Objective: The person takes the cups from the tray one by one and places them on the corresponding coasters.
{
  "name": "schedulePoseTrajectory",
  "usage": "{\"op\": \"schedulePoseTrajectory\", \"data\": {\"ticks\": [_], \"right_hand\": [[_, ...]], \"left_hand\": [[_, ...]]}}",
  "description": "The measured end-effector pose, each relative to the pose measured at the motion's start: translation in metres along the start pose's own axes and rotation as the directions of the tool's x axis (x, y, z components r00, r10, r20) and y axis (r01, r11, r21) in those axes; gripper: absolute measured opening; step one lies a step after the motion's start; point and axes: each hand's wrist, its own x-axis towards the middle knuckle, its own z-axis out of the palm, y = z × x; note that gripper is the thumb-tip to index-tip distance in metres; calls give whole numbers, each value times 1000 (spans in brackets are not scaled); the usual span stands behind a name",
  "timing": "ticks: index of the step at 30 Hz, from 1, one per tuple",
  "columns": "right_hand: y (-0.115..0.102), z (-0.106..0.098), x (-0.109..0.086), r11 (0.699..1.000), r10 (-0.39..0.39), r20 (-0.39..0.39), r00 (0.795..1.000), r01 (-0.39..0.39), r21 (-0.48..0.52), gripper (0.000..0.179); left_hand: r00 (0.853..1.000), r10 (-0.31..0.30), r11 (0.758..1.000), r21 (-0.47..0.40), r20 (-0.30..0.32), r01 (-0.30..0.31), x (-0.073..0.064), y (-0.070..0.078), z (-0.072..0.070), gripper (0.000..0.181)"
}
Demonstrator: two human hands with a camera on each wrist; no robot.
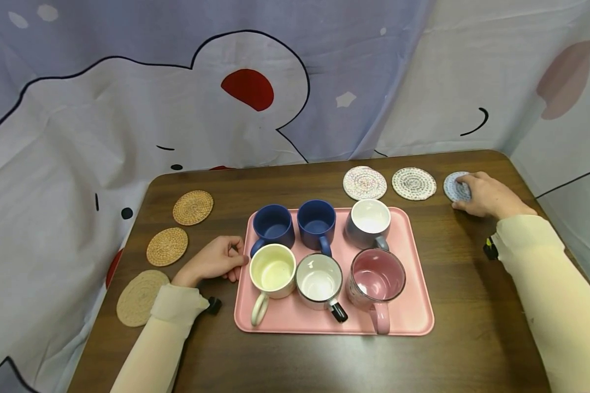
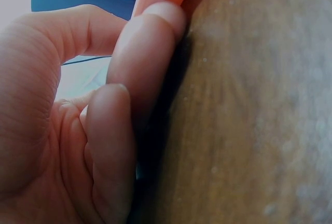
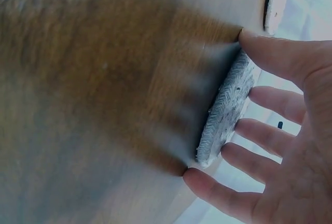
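Note:
My left hand (image 1: pixel 215 259) is at the left edge of the pink tray (image 1: pixel 419 305), pinching its rim between thumb and curled fingers (image 2: pixel 142 53). On the tray stand two dark blue mugs (image 1: pixel 273 232), a grey mug with a white inside (image 1: pixel 361 232), a cream mug (image 1: pixel 260 284), a white mug with a black handle (image 1: pixel 318 278) and a pink mug (image 1: pixel 377 278). At the far right, my right hand (image 1: pixel 489 195) is spread over a blue-white woven coaster (image 1: pixel 453 188). Its middle fingertips touch the coaster's top, while the thumb and little finger reach the table beside it.
Left of the coaster under my right hand lie two pale speckled coasters (image 1: pixel 365 183). Two tan woven coasters (image 1: pixel 193 207) and a larger beige one (image 1: pixel 140 300) lie along the left side of the brown table (image 1: pixel 295 365). A patterned cloth (image 1: pixel 128 109) hangs behind.

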Motion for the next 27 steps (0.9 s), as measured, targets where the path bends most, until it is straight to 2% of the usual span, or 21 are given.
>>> {"op": "schedulePoseTrajectory", "data": {"ticks": [7,16,23,27], "right_hand": [[0,-1,2,1000,1,34,999,-1,-23,82],[1,0,5,1000,-6,34,999,6,-19,82],[-3,0,0,999,-11,-13,1000,11,-31,79],[-11,-1,-9,999,-15,-99,995,12,-34,76]], "left_hand": [[1000,-3,1000,3,-5,3,1,-2,0,17],[1000,3,1000,14,-8,-3,2,-5,0,18],[1000,-4,1000,-2,-14,4,2,-4,1,17],[1000,-3,1000,-10,-13,3,2,-3,1,17]]}}
